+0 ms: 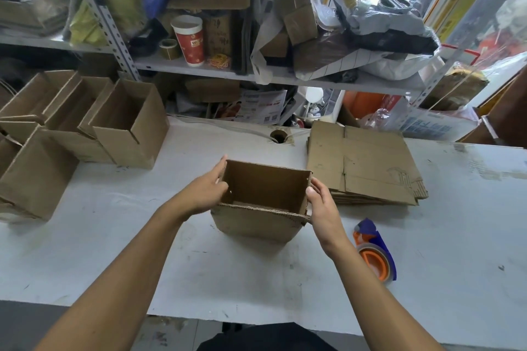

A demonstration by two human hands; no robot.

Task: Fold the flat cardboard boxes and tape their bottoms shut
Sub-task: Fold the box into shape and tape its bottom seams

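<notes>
1. The left hand (206, 190) lies against the left wall of an open cardboard box (258, 225), fingers straight along the outside of the rim and the thumb bent toward the inside of that wall.
2. The right hand (321, 206) holds the right wall of the same box, its thumb on the near corner of the rim and its fingers curled round the outer side.
3. The box stands upright on the white tabletop (119, 253), mouth up, near the middle; its bottom cannot be seen well enough to tell whether it is taped.
4. Just right of the right forearm, a tape dispenser (375, 255) with an orange core and blue body lies on the tabletop, apart from the box.
5. Behind it, at the right, a stack of flat cardboard boxes (368, 168) lies on the tabletop.
6. At the left, several folded boxes (125, 125) stand open-topped in a cluster, touching each other.
7. Above the back edge, a metal shelf (222, 71) carries a red-and-white paper cup (188, 40), a roll of tape (168, 48) just left of the cup, and bags.
</notes>
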